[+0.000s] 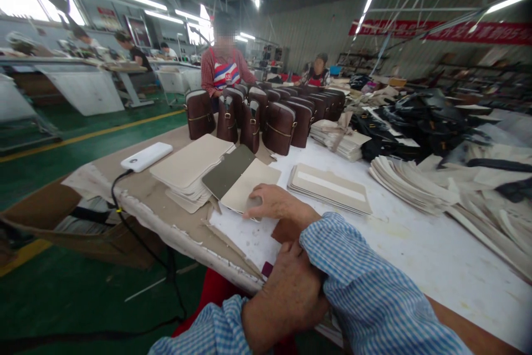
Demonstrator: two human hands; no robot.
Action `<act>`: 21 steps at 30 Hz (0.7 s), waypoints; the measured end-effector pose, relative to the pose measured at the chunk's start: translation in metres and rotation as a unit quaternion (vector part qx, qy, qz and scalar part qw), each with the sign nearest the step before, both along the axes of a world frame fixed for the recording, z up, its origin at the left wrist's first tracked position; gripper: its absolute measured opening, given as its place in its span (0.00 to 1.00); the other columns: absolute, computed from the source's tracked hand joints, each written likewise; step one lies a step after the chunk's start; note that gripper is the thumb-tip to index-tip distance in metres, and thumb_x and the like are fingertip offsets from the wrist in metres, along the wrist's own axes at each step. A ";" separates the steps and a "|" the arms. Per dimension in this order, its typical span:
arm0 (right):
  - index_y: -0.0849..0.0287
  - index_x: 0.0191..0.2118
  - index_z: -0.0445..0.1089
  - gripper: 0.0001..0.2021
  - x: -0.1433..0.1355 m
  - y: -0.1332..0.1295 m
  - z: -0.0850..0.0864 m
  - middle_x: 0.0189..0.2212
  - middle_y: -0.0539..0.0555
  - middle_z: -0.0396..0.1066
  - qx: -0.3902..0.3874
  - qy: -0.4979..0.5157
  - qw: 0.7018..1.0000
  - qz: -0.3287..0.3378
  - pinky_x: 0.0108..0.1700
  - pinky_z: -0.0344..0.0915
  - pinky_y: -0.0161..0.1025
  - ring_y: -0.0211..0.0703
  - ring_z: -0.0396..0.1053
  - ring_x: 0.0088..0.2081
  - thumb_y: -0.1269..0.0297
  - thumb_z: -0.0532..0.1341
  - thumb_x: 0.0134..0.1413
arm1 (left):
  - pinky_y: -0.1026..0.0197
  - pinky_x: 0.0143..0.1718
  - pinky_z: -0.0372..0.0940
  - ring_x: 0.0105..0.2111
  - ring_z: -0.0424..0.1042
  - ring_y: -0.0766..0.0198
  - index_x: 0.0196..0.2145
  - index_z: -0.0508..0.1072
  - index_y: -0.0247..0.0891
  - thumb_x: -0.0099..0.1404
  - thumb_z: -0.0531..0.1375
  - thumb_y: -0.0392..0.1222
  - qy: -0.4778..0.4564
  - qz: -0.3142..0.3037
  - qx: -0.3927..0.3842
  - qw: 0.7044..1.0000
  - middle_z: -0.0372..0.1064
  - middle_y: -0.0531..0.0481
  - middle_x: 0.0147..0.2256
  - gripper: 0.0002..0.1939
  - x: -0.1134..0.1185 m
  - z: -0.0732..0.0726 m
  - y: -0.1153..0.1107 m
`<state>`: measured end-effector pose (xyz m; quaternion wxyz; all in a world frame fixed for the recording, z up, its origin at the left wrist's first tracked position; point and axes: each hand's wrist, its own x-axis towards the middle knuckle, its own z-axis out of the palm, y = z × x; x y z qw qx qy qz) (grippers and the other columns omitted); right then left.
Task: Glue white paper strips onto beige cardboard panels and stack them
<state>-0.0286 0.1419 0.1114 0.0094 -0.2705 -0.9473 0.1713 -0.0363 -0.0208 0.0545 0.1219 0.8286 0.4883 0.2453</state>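
My right hand [272, 204] lies flat on a beige card panel [249, 180] on the white worktable [415, 244], fingers spread, gripping nothing. An olive-green panel [228, 171] lies just left of it, partly under it. My left hand [291, 295] is closed on the cuff of my right arm's blue striped sleeve [353, 277], near the table's front edge. A stack of beige panels [191, 166] sits to the left, and a flat stack with a white strip [328, 186] to the right.
A white power bank [146, 157] with a black cable [124, 205] lies at the table's left edge. Rows of brown bags [278, 122] stand behind the panels. A person in a red striped shirt [224, 70] stands beyond them. Fanned beige pieces [411, 183] and black bags [419, 117] fill the right side.
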 end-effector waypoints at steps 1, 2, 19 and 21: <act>0.63 0.51 0.80 0.25 0.000 0.001 -0.001 0.54 0.61 0.74 -0.002 0.001 1.000 0.001 0.52 0.66 0.38 0.51 0.72 0.52 0.45 0.69 0.60 | 0.46 0.58 0.63 0.58 0.66 0.48 0.58 0.70 0.42 0.72 0.58 0.48 0.005 0.001 -0.002 1.000 0.68 0.42 0.60 0.19 0.000 0.001 0.000; 0.62 0.51 0.80 0.25 0.001 0.002 -0.002 0.54 0.60 0.74 -0.002 0.000 1.000 0.000 0.52 0.66 0.38 0.51 0.73 0.52 0.45 0.68 0.60 | 0.46 0.57 0.63 0.58 0.66 0.48 0.58 0.69 0.42 0.72 0.58 0.48 0.007 0.001 -0.004 1.000 0.68 0.43 0.60 0.19 0.000 0.002 0.000; 0.67 0.49 0.77 0.16 -0.020 -0.022 -0.013 0.45 0.65 0.76 0.120 -0.037 0.992 -0.012 0.50 0.72 0.43 0.52 0.76 0.48 0.76 0.56 0.61 | 0.41 0.58 0.68 0.57 0.70 0.49 0.61 0.70 0.40 0.75 0.60 0.51 -0.078 -0.029 0.081 0.993 0.67 0.39 0.60 0.21 -0.006 -0.032 0.006; 0.66 0.49 0.77 0.15 -0.022 -0.021 -0.016 0.44 0.63 0.76 0.132 -0.032 0.991 -0.019 0.50 0.72 0.41 0.51 0.76 0.47 0.76 0.57 0.61 | 0.44 0.57 0.70 0.55 0.71 0.52 0.59 0.72 0.41 0.75 0.61 0.52 -0.065 -0.045 0.105 0.991 0.67 0.40 0.59 0.20 -0.009 -0.028 0.008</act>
